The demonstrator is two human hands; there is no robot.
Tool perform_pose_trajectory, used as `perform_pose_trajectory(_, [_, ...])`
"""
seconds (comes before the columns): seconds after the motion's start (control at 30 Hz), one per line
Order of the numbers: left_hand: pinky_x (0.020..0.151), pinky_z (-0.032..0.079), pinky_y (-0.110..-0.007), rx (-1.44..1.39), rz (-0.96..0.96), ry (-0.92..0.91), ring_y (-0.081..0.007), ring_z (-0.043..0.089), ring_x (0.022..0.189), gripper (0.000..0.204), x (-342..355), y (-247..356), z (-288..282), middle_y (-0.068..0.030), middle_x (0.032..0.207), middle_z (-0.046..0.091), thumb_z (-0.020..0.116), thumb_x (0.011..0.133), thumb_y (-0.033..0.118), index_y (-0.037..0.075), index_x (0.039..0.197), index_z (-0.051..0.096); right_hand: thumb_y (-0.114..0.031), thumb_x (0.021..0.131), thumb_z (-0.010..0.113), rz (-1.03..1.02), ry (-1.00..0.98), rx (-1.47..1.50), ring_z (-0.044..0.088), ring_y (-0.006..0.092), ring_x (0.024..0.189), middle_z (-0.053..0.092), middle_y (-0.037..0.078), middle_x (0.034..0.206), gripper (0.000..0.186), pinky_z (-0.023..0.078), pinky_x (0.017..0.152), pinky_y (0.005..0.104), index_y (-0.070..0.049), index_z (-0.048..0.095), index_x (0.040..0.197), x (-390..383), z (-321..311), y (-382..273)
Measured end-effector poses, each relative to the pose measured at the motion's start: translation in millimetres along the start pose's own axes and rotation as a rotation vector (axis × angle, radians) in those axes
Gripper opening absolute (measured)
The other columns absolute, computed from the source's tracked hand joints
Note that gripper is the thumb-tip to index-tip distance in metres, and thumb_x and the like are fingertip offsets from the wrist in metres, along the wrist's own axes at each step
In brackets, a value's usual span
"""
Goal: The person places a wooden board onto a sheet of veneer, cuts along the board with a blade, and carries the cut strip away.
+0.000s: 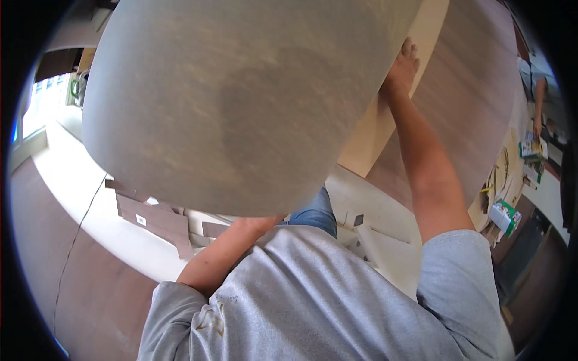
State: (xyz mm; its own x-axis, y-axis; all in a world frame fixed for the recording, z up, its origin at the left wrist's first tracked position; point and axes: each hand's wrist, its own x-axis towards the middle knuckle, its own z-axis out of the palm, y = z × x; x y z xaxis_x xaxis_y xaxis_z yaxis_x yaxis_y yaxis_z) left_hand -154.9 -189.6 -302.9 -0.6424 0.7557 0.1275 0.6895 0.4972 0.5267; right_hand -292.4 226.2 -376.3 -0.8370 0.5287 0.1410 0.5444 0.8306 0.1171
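A large grey panel [241, 108] fills the upper middle, close in front of me. My right hand [398, 72] is at its right edge, fingers bent and gripping it, over a pale tan board [430, 33]. My left hand [268, 221] is at the panel's lower edge, its fingers hidden behind it. A wide brown board [463, 90] stands to the right of the tan one.
At the right, a person's arm [539, 102] reaches near cartons [506, 216] on a cluttered bench [500, 168]. Brown offcuts [156, 222] lie on a white surface at lower left, beside a cable [78, 228]. A bright window [45, 99] is at upper left.
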Motion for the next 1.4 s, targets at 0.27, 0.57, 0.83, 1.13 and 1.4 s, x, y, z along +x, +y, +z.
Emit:
perform_pose_trajectory(0.27, [0.083, 0.057, -0.045, -0.204, 0.009, -0.148, -0.0383, 0.069, 0.096, 0.029, -17, 18, 22, -0.0225, 0.110, 0.069, 0.065, 0.096, 0.010, 0.004, 0.124, 0.068, -0.047, 0.108, 0.047, -0.042, 0.085, 0.047, 0.014, 0.0361, 0.163, 0.023, 0.016, 0.175, 0.073, 0.018, 0.131, 0.0534, -0.010, 0.028, 0.168, 2, 12, 11])
perform_pose_trajectory(0.57, [0.082, 0.056, -0.044, -0.229, 0.034, -0.229, -0.0370, 0.069, 0.092, 0.022, -16, 14, 4, -0.0207, 0.104, 0.070, 0.068, 0.096, 0.012, 0.002, 0.116, 0.069, -0.048, 0.108, 0.047, 0.223, -0.015, 0.570, 0.014, 0.0314, 0.164, 0.023, 0.012, 0.176, 0.072, 0.013, 0.134, 0.0499, -0.011, 0.029, 0.167, -4, -10, -2])
perform_pose_trajectory(0.83, [0.076, 0.055, -0.046, -0.212, 0.020, -0.033, -0.0362, 0.068, 0.085, 0.024, -2, 33, -17, -0.0185, 0.100, 0.069, 0.072, 0.094, 0.010, 0.001, 0.115, 0.066, -0.052, 0.109, 0.042, 0.077, -0.044, 0.159, 0.018, 0.0368, 0.163, 0.027, 0.014, 0.174, 0.070, 0.016, 0.132, 0.0545, -0.010, 0.035, 0.164, 2, 1, 5])
perform_pose_trajectory(1.13, [0.068, 0.053, -0.056, -0.551, -0.145, 0.210, -0.0496, 0.066, 0.079, 0.028, 125, 52, 39, -0.0278, 0.093, 0.067, 0.068, 0.099, 0.015, -0.003, 0.118, 0.059, -0.051, 0.108, 0.045, 0.054, 0.028, 0.201, 0.024, 0.0408, 0.160, 0.032, 0.020, 0.171, 0.070, 0.019, 0.129, 0.0612, -0.007, 0.038, 0.163, 6, -13, -2])
perform_pose_trajectory(1.4, [0.077, 0.058, -0.054, -0.254, -0.591, 0.334, -0.0451, 0.072, 0.094, 0.027, 364, -16, 54, -0.0261, 0.100, 0.072, 0.058, 0.106, 0.025, -0.001, 0.109, 0.059, -0.047, 0.107, 0.049, 0.085, -0.031, 0.215, 0.022, 0.0425, 0.160, 0.031, 0.022, 0.171, 0.070, 0.017, 0.128, 0.0633, -0.004, 0.040, 0.162, 9, -18, -6])
